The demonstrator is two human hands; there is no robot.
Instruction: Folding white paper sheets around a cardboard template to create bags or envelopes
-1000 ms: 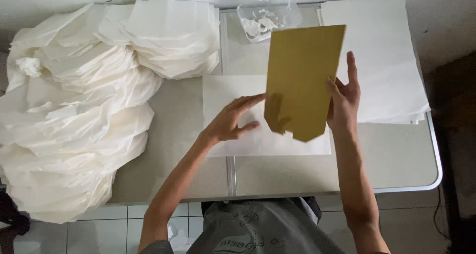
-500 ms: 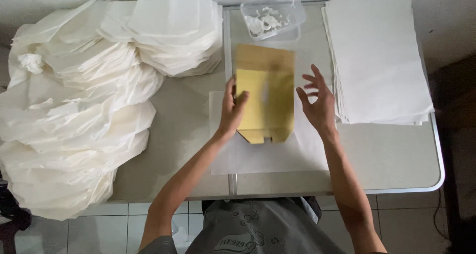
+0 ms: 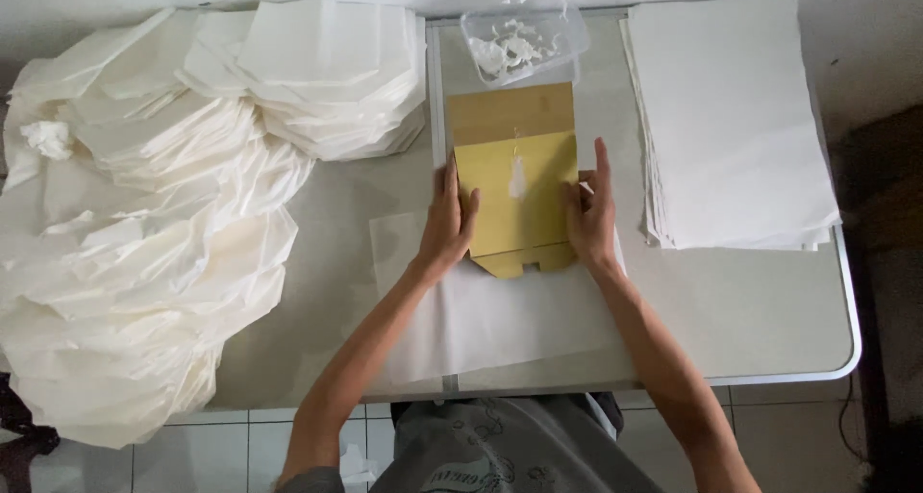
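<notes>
A yellow-brown cardboard template point(image 3: 514, 180) lies flat on a white paper sheet point(image 3: 500, 310) in the middle of the grey table point(image 3: 760, 320). My left hand point(image 3: 445, 219) rests against the template's left edge, fingers together and flat. My right hand point(image 3: 591, 214) presses along its right edge, fingers pointing away from me. A white smear shows on the middle of the template. Neither hand grips anything; both lie flat on the card and the paper.
A clear plastic tub point(image 3: 524, 36) with white paste stands just beyond the template. A neat stack of white sheets point(image 3: 731, 118) lies at the right. Piles of folded white paper bags point(image 3: 327, 70) and loose crumpled ones point(image 3: 125, 262) fill the left side.
The template was held upright in the air in my right hand a second ago; it now lies flat on the sheet, and both hands have moved to its side edges.
</notes>
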